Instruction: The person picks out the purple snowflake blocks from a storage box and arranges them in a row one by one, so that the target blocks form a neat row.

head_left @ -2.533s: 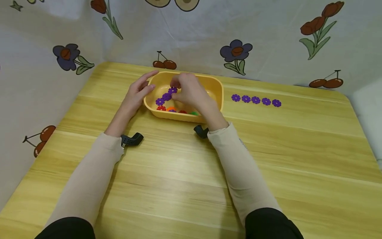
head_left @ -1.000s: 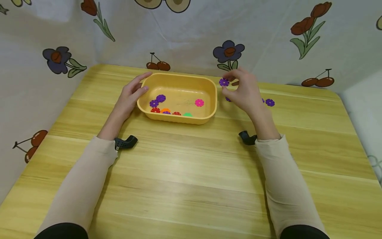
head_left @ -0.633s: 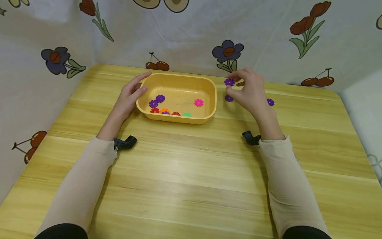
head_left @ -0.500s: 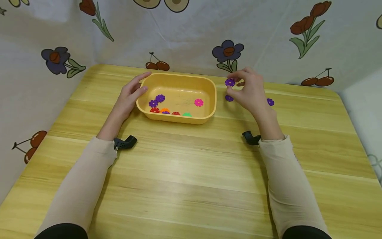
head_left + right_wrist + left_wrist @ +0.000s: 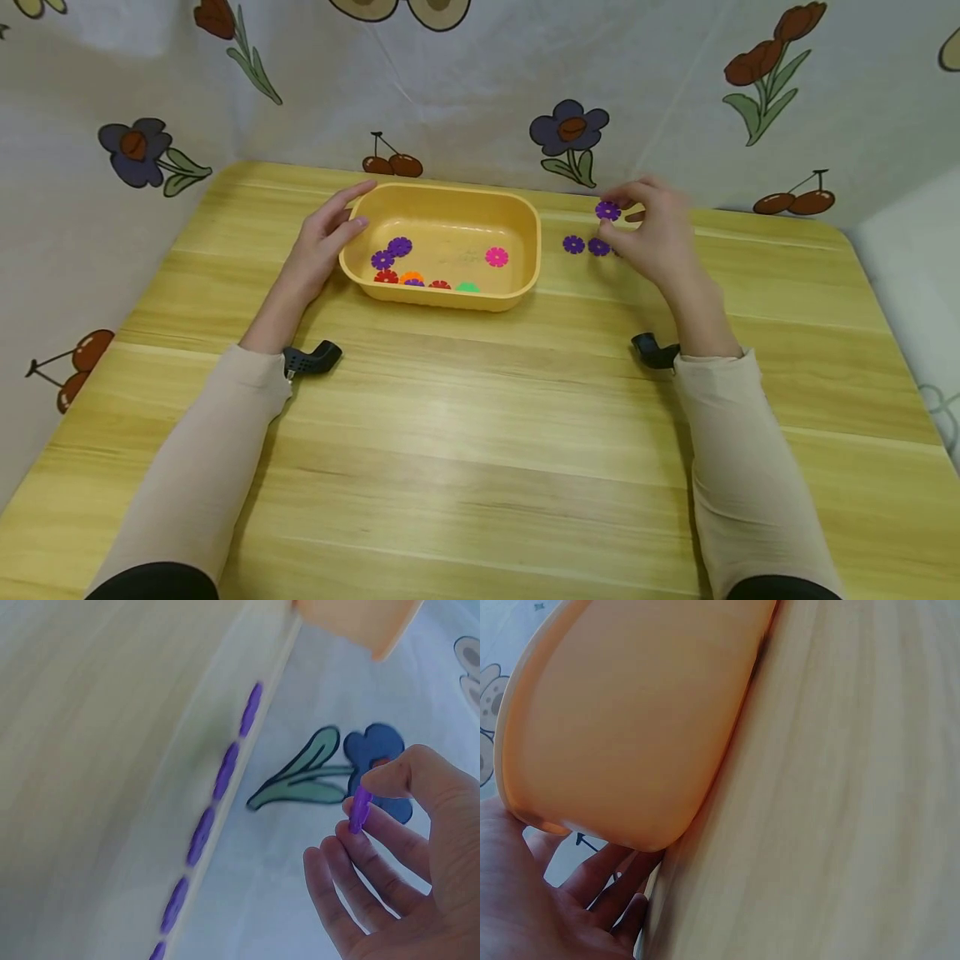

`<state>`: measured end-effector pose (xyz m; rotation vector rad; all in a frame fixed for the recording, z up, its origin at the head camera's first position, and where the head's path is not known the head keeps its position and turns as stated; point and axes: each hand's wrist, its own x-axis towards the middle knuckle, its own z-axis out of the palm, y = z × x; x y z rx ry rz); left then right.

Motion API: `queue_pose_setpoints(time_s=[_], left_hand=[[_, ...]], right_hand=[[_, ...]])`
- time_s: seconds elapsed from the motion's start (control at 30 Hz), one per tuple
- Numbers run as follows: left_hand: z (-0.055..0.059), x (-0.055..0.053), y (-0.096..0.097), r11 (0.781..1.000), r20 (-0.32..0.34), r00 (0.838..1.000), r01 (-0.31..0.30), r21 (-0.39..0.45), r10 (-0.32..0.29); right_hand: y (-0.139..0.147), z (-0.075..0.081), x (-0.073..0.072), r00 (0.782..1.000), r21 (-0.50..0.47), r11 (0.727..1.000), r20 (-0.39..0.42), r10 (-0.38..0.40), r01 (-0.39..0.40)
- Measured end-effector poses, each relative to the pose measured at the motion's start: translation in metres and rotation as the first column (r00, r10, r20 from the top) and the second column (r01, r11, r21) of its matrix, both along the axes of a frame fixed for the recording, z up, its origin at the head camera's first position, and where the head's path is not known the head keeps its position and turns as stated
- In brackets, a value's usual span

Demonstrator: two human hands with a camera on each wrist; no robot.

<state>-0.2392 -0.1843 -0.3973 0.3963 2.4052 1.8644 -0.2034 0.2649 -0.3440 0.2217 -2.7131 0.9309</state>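
My left hand (image 5: 321, 242) holds the left end of a yellow plastic tub (image 5: 442, 302), thumb over the rim. In the left wrist view, its fingers (image 5: 604, 877) lie against the outside of the tub's end wall. My right hand (image 5: 656, 237) pinches a purple snowflake disc (image 5: 608, 211) between thumb and fingertips, raised above the table's back part. The right wrist view shows this disc (image 5: 361, 809) edge-on, other fingers spread. Below it runs a row of several purple discs (image 5: 573, 244); my right hand hides part of that row in the head view.
Inside the tub lie two purple discs (image 5: 400, 247), a pink disc (image 5: 497, 257), and red, orange and green ones near the front wall. Behind the wooden table (image 5: 450, 433) hangs a printed cloth (image 5: 465, 92), close to the row.
My right hand has taken a purple disc out of the tub and carried it right, over the row, moving slightly further right lately. My left hand stays on the tub.
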Motion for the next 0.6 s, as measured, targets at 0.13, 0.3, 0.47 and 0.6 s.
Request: queue_pose_setpoints(time_s=[0.13,0.3,0.47,0.6], left_hand=[[-0.001,0.000,-0.001,1.000,0.000,1.000,0.000,0.005,0.000],[-0.002,0.000,-0.002,1.000,0.001,1.000,0.001,0.013,-0.001],[-0.002,0.000,-0.002,1.000,-0.006,1.000,0.009,0.020,-0.009],[0.000,0.000,0.000,1.000,-0.011,1.000,0.008,0.015,-0.008]], right_hand=[[0.012,-0.002,0.003,1.000,0.018,1.000,0.002,-0.019,0.019],[0.024,-0.002,0.006,0.999,0.037,0.999,0.012,-0.041,0.040],[0.045,-0.003,0.014,0.995,0.028,0.995,0.033,-0.096,0.095],[0.066,-0.004,0.022,0.987,0.043,0.988,0.060,-0.151,0.148]])
